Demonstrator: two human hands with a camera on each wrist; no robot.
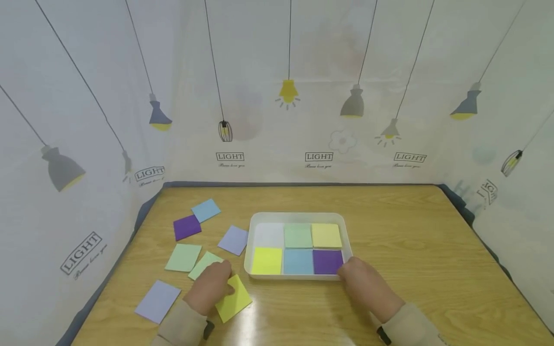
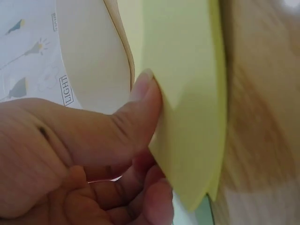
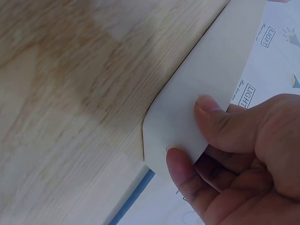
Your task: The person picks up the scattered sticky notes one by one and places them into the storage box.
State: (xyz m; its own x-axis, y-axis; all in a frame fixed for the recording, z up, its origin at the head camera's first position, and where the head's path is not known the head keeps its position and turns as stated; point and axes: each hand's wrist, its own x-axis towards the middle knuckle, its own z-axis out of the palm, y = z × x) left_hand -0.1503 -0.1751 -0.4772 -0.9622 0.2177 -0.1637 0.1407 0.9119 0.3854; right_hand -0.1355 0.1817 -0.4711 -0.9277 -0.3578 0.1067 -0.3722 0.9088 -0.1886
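Observation:
My left hand (image 1: 209, 289) pinches a bright yellow sticky note pad (image 1: 235, 303) by its edge, just left of the tray's near corner. The left wrist view has the thumb on the face of this pad (image 2: 190, 98). My right hand (image 1: 368, 287) grips the near right corner of a white tray (image 1: 298, 215); in the right wrist view thumb and forefinger press the tray's outer wall (image 3: 176, 117). Inside the tray, green (image 1: 297, 236) and pale yellow (image 1: 326, 236) pads lie behind yellow (image 1: 267, 261), blue (image 1: 297, 262) and purple (image 1: 326, 262) ones. The back left spot shows white.
Left of the tray lie loose pads: blue (image 1: 206, 210), purple (image 1: 187, 228), lavender (image 1: 233, 240), green (image 1: 183, 257), another green (image 1: 203, 263) partly under my left hand, and a second lavender (image 1: 157, 301). A lamp-print curtain (image 1: 259, 57) surrounds the wooden table (image 1: 411, 230).

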